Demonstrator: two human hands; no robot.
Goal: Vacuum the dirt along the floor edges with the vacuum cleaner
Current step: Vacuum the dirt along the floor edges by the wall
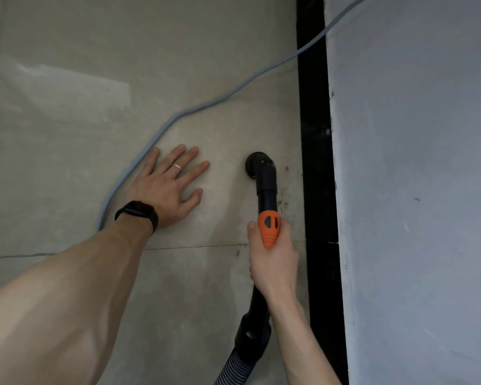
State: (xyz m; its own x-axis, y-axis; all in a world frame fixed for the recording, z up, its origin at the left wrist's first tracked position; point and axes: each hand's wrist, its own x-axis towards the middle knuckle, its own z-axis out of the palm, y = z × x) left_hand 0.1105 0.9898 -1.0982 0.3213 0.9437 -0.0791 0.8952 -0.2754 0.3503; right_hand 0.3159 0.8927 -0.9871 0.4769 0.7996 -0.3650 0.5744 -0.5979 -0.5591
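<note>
Beside black skirting [314, 107], right grip [272, 257] round orange handle [269, 226], fingers hidden; left grip [167, 187] spread.

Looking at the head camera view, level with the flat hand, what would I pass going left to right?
Grey cable → left hand, flat on the floor → vacuum wand → dirt specks → black skirting strip → white wall.

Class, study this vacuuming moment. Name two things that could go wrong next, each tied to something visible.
The right hand grips the orange handle with the nozzle away from the black skirting; dark specks by the skirting may be missed.
The grey cable lies beside the left hand flat on the floor; it could snag as the person shifts.
</note>
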